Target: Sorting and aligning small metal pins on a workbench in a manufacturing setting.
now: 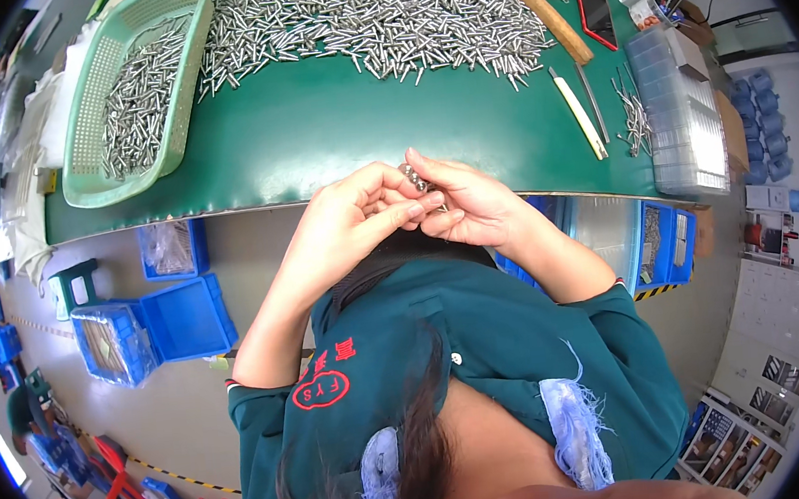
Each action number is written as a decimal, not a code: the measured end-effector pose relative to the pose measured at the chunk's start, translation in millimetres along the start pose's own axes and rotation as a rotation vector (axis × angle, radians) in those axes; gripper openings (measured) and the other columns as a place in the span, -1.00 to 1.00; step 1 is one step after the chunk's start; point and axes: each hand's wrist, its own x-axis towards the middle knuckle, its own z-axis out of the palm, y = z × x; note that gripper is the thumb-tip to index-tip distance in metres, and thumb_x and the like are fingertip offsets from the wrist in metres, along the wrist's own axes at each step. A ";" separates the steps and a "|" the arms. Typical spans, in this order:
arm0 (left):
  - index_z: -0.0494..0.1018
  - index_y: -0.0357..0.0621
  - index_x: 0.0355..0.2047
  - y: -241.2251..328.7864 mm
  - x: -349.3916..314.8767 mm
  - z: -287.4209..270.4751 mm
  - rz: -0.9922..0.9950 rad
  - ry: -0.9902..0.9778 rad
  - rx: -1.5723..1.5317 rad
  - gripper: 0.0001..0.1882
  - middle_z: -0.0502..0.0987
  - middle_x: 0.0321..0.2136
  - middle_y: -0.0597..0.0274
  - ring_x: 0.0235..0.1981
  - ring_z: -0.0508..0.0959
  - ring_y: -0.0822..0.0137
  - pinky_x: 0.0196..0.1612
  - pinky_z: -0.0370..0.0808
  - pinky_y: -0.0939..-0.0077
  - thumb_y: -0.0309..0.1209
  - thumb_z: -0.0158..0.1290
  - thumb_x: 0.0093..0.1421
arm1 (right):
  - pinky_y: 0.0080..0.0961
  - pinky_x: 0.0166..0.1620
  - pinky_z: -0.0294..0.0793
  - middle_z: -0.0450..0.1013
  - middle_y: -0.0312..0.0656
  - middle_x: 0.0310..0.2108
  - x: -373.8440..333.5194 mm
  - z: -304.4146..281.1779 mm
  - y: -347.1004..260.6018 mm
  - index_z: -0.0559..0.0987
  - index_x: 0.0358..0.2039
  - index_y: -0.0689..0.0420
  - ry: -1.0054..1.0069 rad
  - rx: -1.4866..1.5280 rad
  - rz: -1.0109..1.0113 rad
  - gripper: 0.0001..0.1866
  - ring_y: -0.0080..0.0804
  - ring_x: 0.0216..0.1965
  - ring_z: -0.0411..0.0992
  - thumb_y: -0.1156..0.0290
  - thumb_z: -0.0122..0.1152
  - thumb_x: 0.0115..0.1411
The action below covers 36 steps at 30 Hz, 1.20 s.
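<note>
Both my hands meet just off the near edge of the green table [313,133]. Between them is a small bunch of shiny metal pins [414,178], partly covered by my fingers. My left hand [367,200] curls its fingers and thumb around the lower part of the bunch. My right hand [471,200] cups the other side, its thumb raised along the pins. A large heap of the same kind of metal pins [370,19] spreads over the far part of the table. More pins lie in a pale green perforated basket [79,168] on the left.
Right of the heap are a wooden strip [540,11], a red-edged phone [597,14], a white-handled knife [580,115], loose thin metal rods [633,120] and clear plastic cases [683,120]. Blue bins [187,316] stand on the floor, left and right. A person [29,415] is far left.
</note>
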 end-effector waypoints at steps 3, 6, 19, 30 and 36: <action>0.44 -0.27 -0.30 9.5 0.9 3.0 0.037 0.001 0.121 -0.86 0.57 -0.44 0.23 -0.37 0.55 0.52 -0.31 0.47 0.61 -0.49 0.07 0.13 | -0.84 -0.72 0.10 0.25 -0.35 -0.56 1.0 0.8 1.8 0.38 -0.40 0.16 -0.046 0.094 -0.014 -0.71 -0.73 -0.64 0.15 0.17 -0.01 0.27; 0.45 -0.25 -0.29 8.3 2.5 8.3 0.143 0.032 0.130 -0.86 0.57 -0.45 0.24 -0.38 0.54 0.53 -0.31 0.47 0.62 -0.49 0.07 0.13 | -0.85 -0.73 0.08 0.26 -0.34 -0.55 -1.4 -0.2 -1.0 0.38 -0.40 0.14 -0.076 0.121 -0.035 -0.72 -0.71 -0.63 0.17 0.18 -0.05 0.27; 0.46 -0.07 -0.11 -17.8 103.8 -11.4 0.532 0.510 1.156 -0.67 0.44 -0.10 0.23 -0.18 0.45 0.15 -0.10 0.41 0.35 -0.39 0.09 0.06 | -0.54 -0.47 0.38 0.42 -0.32 -0.64 9.7 -13.4 -71.1 0.54 -0.19 -0.09 0.829 -2.025 -0.800 -0.78 -0.50 -0.59 0.41 0.19 0.11 0.16; 0.48 -0.02 -0.32 -23.4 67.8 -26.8 0.607 0.359 1.150 -0.85 0.47 -0.28 0.40 -0.21 0.42 0.25 -0.14 0.37 0.36 -0.42 0.07 0.05 | -0.49 -0.43 0.39 0.47 -0.29 -0.56 6.0 -10.9 -48.9 0.51 -0.32 0.00 0.519 -2.046 -0.859 -0.82 -0.41 -0.52 0.46 0.23 0.17 0.11; 0.46 -0.12 -0.27 -20.2 53.5 -25.3 0.518 0.413 1.045 -0.78 0.46 -0.23 0.21 -0.23 0.43 0.19 -0.16 0.39 0.36 -0.47 0.11 0.02 | -0.36 -0.39 0.44 0.51 -0.25 -0.53 5.4 -3.9 -41.2 0.48 -0.42 0.08 0.550 -2.036 -0.744 -0.76 -0.28 -0.44 0.50 0.18 0.17 0.10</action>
